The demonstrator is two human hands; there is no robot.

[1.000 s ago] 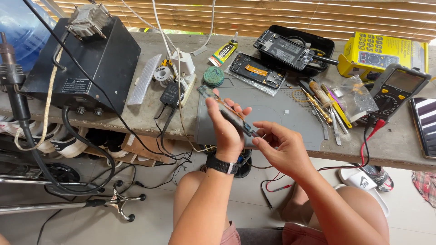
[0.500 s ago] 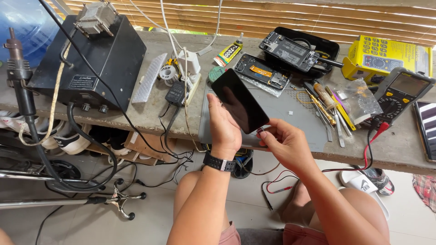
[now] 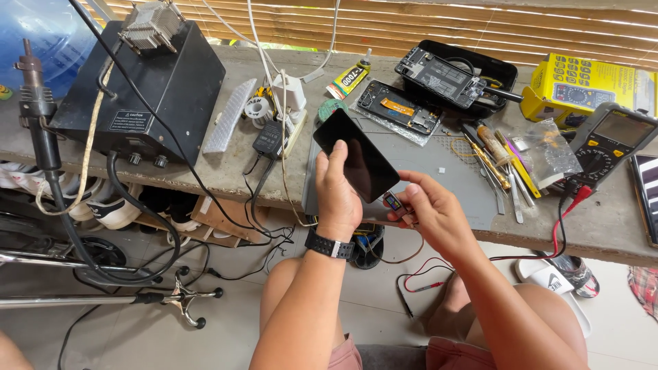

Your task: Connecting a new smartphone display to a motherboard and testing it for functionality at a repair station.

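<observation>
Concrete bench (image 3: 226,171), cluttered: one black metal box (image 3: 147,85) far left, one grey mat (image 3: 445,175), one yellow carton (image 3: 582,85) top right, two opened phones (image 3: 439,75) behind. Your left hand (image 3: 339,195) grips a black screen panel (image 3: 356,154), tilted above the mat. Your right hand (image 3: 432,212) pinches a small tester (image 3: 395,204) at its lower edge.

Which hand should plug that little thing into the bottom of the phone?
Probably the right hand: it already pinches the small connector at the phone's lower end, while the left hand is busy gripping the phone.
</observation>
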